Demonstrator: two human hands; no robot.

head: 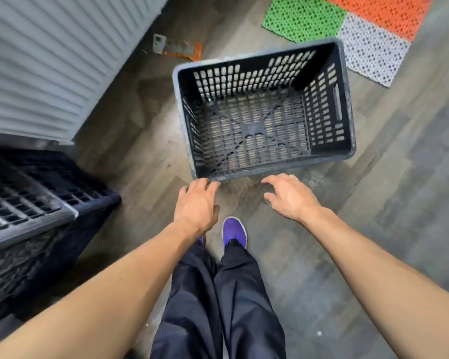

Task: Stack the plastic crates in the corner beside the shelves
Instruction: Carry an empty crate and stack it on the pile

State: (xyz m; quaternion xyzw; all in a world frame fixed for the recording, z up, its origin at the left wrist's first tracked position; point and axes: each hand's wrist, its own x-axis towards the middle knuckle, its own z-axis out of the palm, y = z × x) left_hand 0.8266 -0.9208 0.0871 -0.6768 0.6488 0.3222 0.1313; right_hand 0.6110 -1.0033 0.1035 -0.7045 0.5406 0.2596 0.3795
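A dark grey slotted plastic crate (345, 104) stands open side up on the wooden floor ahead of me. It holds nothing. My left hand (196, 203) hovers at the crate's near rim, its loosely spread fingertips at or just touching the near left corner. My right hand (289, 195) is just short of the near rim, fingers relaxed and spread, holding nothing. A second dark crate (31, 203) sits at my left, bottom side up, against a ribbed white wall panel.
The ribbed white panel (44, 63) fills the upper left. Green, orange and white perforated floor mats (368, 24) lie beyond the crate. A small orange and grey object (176, 49) lies on the floor by the panel. My legs and purple shoes (233, 231) are below.
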